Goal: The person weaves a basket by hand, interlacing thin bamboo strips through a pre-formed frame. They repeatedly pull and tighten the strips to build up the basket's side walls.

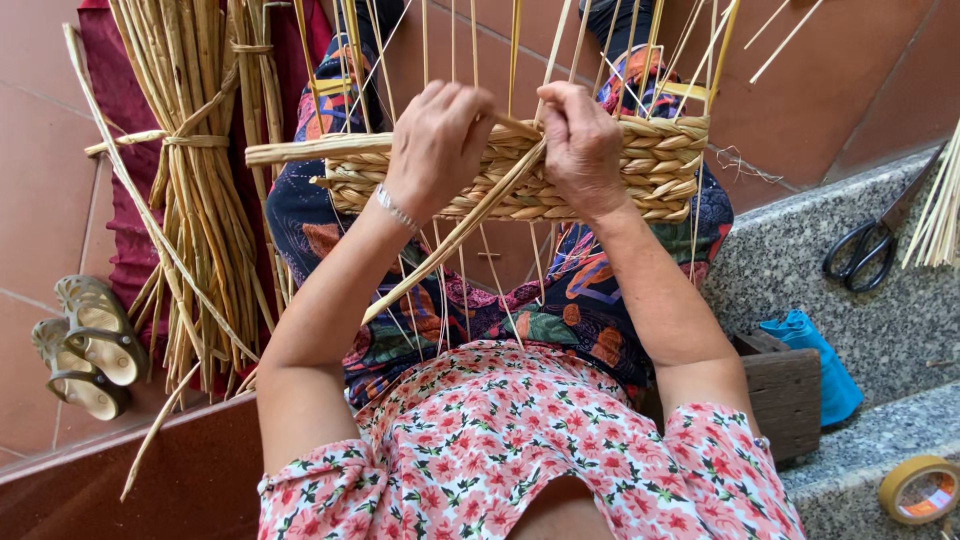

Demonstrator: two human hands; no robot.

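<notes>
reed bundles (pixel 195 190), tied w/ strips, lie on the tiled floor at the person's left on a dark red cloth (pixel 125 200), and a pair of sandals (pixel 85 345) sits just beside them near the frame edge. on the right, black scissors (pixel 870 250) rest on a speckled stone step (pixel 790 270), w/ more loose straw (pixel 940 215) at the far edge, a blue cloth bag (pixel 820 360) next to a dark wooden block (pixel 785 395), and a roll of tape (pixel 920 490) on the lower step. thin upright stakes (pixel 470 40) rise from the woven basket (pixel 660 165) and fan out betw. camera and floor, crossing in front of the fingers; other stakes hang down over the patterned lap. basket sits on the knees, centre frame, rim side toward the person, a few woven rows done. left hand (pixel 435 145), bracelet on wrist, is curled over the near rim, fingers pinching a flat reed strand (pixel 450 240) that runs diagonally down toward the lap. right hand (pixel 580 145) is clenched on the rim just beside it, thumb and fingers closed on weaving straw at the top edge; exactly which strand can't be made out. both hands nearly touch, w/ the basket wall directly under and behind them.
</notes>
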